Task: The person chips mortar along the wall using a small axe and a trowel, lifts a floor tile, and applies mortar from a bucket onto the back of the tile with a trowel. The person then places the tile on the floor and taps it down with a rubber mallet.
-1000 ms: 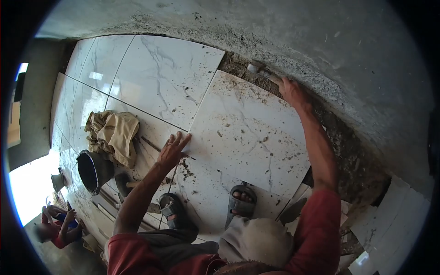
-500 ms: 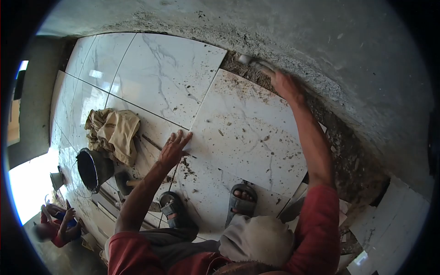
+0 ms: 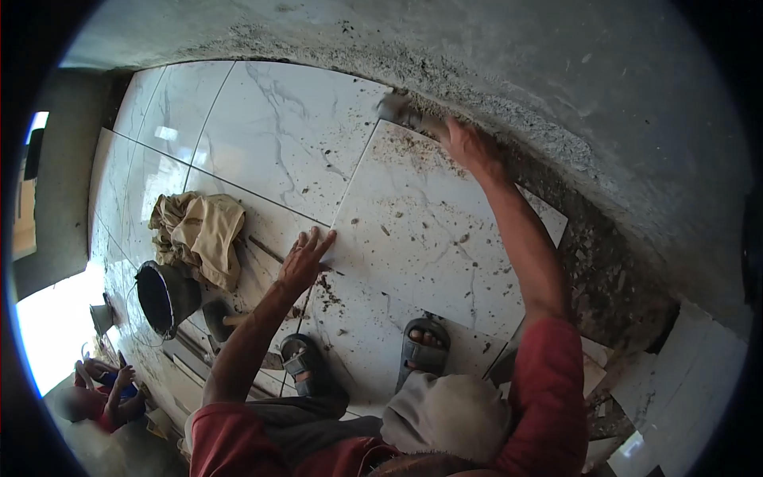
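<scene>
My right hand (image 3: 470, 149) is closed around the handle of a hammer-like tool (image 3: 395, 107) with a grey head, blurred by motion. Its head is at the gap along the wall, beside the corner of a large white marbled tile (image 3: 429, 215). My left hand (image 3: 305, 258) rests with fingers stretched out on the tiles, at the left corner of that tile. A thin dark rod (image 3: 265, 248) lies on the floor and runs toward my left hand, which hides part of it. Crumbs of mortar are scattered over the tile.
A rough grey wall (image 3: 572, 95) borders the strip of rubble (image 3: 612, 278). To the left lie a beige cloth (image 3: 203, 230), a black bucket (image 3: 171, 298) and a dark-headed mallet (image 3: 216, 319). Another person (image 3: 107, 397) sits at the lower left. My sandalled feet stand on the tiles.
My right hand and the tool have moved left along the wall gap, to the tile's corner. The left hand has stayed in nearly the same place.
</scene>
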{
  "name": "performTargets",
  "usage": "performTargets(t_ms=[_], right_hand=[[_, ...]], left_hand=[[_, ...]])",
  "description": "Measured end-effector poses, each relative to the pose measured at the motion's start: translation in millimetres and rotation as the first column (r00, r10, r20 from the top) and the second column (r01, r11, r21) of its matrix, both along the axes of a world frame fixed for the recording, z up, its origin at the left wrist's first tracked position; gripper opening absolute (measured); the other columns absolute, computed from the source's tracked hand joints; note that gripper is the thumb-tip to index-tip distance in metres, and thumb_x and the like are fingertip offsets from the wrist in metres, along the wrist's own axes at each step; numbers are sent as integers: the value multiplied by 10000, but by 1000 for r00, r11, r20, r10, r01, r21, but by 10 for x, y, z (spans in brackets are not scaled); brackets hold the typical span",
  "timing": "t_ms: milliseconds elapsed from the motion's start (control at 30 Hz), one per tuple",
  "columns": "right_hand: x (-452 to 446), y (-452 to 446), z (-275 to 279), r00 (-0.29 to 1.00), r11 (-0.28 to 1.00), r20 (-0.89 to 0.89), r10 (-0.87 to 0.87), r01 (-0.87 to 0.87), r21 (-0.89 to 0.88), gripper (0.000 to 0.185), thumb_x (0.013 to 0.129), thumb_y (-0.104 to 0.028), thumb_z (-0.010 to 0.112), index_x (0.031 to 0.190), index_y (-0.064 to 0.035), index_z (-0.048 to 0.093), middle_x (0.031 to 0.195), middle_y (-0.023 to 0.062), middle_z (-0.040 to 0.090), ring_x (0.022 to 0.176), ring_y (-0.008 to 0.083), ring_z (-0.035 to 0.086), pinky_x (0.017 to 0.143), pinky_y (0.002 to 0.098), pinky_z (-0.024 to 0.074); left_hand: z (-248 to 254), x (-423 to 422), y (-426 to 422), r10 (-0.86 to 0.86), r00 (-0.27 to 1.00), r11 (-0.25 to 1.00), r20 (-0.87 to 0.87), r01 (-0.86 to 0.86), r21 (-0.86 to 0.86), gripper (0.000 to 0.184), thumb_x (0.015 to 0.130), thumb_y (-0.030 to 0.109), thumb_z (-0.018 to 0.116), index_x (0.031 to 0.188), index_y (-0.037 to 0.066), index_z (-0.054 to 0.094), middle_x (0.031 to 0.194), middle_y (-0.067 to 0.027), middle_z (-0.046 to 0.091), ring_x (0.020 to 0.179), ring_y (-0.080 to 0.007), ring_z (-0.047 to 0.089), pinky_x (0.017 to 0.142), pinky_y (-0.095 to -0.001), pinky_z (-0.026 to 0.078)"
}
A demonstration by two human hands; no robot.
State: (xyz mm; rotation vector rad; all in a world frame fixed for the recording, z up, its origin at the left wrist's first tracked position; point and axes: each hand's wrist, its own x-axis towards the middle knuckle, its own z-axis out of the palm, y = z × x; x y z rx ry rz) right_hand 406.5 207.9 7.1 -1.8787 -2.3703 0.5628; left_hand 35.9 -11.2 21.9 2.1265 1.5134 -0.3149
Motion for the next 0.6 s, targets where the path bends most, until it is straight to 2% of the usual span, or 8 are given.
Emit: performTargets(t_ms=[100, 200, 233, 300, 433, 500, 533, 600], right_hand=[[-47, 270, -129, 985, 969, -2, -171, 168, -180, 419, 903, -310, 551, 1204, -22, 512, 766, 212, 643, 709, 352, 659, 580, 474, 511], [42, 66, -133, 997, 997, -69, -16, 20, 70, 413, 901, -292, 553, 1196, -7, 508, 784, 221, 636, 727, 372, 644, 615, 486, 511], [17, 118, -166, 998, 998, -66, -13, 17, 65, 413, 901, -292, 553, 1196, -7, 508, 784, 221, 636, 727, 372, 644, 615, 486, 511], [-62, 198, -243, 977, 978, -55, -208, 206, -38, 392, 899, -255, 565, 1188, 4, 506, 810, 223, 634, 741, 386, 634, 646, 498, 503], [-52, 185, 93, 992, 972, -56, -112, 98, -213, 354, 899, -224, 564, 1169, -1, 511, 869, 220, 640, 776, 384, 636, 659, 506, 501], [42, 182, -188, 994, 994, 32, -107, 107, -3, 372, 960, -280, 375, 1243, -88, 523, 995, 177, 649, 838, 380, 655, 704, 473, 542], [30, 134, -73, 992, 993, 45, -114, 115, -9, 372, 960, -280, 375, 1243, -88, 523, 995, 177, 649, 838, 380, 655, 704, 473, 542], [-12, 77, 210, 977, 941, 60, -204, 212, -264, 299, 937, -251, 457, 1165, -81, 548, 999, 161, 636, 833, 366, 657, 715, 475, 547]], left_hand=[[52, 13, 17, 11, 1000, 1000, -1, -11, -28, 815, 767, 174, 727, 1457, 216, 295, 1430, -277, 336, 1257, -516, 380, 1059, -484, 345], [42, 18, 41, 23, 1000, 997, -4, -23, -67, 822, 768, 177, 729, 1460, 222, 286, 1439, -276, 322, 1265, -518, 367, 1058, -483, 348], [5, 2, 56, 23, 1000, 999, 3, -23, -38, 821, 770, 177, 727, 1460, 223, 285, 1439, -276, 321, 1265, -519, 366, 1058, -482, 347], [-26, 13, -18, 12, 1000, 1000, 7, -12, -22, 820, 771, 176, 725, 1461, 225, 283, 1439, -276, 320, 1264, -521, 365, 1059, -481, 347], [-59, -41, 38, -2, 1000, 1000, 1, 2, 22, 832, 755, 169, 738, 1456, 227, 294, 1428, -270, 342, 1252, -519, 379, 1019, -483, 387], [-90, -33, -6, -15, 1000, 999, 6, 15, 50, 860, 723, 178, 763, 1451, 233, 308, 1409, -271, 370, 1235, -517, 399, 976, -489, 426], [-71, -13, -15, -24, 1000, 999, 18, 23, 43, 860, 723, 178, 763, 1451, 233, 308, 1409, -271, 370, 1235, -517, 399, 976, -489, 426], [-34, -13, 18, -19, 1000, 999, -3, 19, 38, 868, 709, 183, 772, 1448, 233, 318, 1399, -271, 385, 1225, -521, 407, 968, -491, 431]])
